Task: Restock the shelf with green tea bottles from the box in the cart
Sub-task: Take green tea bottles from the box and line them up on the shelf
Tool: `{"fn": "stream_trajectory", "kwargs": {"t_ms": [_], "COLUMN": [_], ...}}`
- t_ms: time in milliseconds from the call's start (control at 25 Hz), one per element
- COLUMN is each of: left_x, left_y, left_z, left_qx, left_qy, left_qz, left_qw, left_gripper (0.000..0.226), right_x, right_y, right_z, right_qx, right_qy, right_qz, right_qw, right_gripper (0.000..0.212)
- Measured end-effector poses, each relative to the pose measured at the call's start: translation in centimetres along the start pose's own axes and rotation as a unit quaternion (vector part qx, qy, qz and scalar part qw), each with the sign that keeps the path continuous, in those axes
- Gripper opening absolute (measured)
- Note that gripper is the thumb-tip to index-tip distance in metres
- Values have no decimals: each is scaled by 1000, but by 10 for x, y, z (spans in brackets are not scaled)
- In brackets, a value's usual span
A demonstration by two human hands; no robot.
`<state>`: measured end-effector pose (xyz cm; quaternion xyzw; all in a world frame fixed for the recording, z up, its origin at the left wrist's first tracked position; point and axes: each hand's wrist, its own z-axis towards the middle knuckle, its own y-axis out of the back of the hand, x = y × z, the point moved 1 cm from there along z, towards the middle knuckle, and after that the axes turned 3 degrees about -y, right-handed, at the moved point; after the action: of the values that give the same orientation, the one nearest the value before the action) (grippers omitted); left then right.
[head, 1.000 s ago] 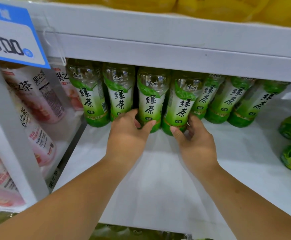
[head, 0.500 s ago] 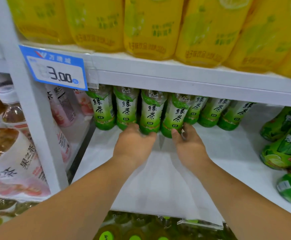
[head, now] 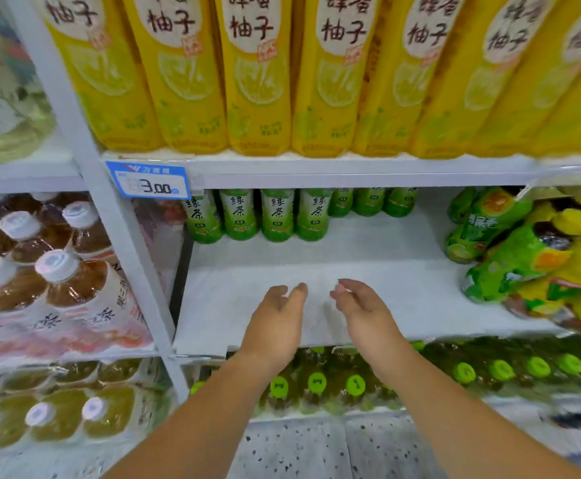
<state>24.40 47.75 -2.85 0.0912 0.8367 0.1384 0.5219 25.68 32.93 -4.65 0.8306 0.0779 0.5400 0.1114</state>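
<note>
Both empty and loose: left hand (head: 275, 323), right hand (head: 363, 312), center frame over bare shelf (head: 403, 292). Green tea bottles (head: 256, 216) way back, upper middle. Could topple if bumped when sliding more in.

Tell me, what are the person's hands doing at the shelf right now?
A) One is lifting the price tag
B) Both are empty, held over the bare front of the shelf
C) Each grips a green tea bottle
B: the left hand and right hand hold nothing and hover above the shelf, apart from the green tea bottles at the back.
</note>
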Motion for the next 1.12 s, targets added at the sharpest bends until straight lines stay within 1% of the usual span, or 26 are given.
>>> {"fn": "stream_trajectory", "kwargs": {"t_ms": [160,280,400,520,680,800,960,1120], "left_x": [-14,-35,-45,-55,-66,-71,-84,-88], "left_y": [6,17,16,-1,-36,-72,-139,-211], "left_z": [-79,-140,-197,-255,-326,-373,-430,-477], "left_qx": [53,94,145,202,268,307,324,333], "left_qy": [1,-24,-52,-76,-100,-108,-107,-79], "left_qz": [17,29,40,73,108,117,126,107], "left_qw": [998,995,987,974,952,938,932,934], "left_gripper": [55,53,48,49,53,53,53,57], "right_x": [13,26,29,25,-1,-32,-79,-121], "right_y": [20,43,75,111,164,206,273,342], "right_z": [-93,-172,-248,-323,-401,-449,-500,-526], "right_qx": [0,-11,-50,-100,-157,-180,-207,-197], "right_qy": [-25,-52,-56,-87,-103,-114,-121,-134], "right_qz": [-18,1,20,48,39,59,63,62], "right_qw": [1000,999,997,990,981,975,969,969], "right_gripper": [40,45,45,46,46,44,44,44]}}
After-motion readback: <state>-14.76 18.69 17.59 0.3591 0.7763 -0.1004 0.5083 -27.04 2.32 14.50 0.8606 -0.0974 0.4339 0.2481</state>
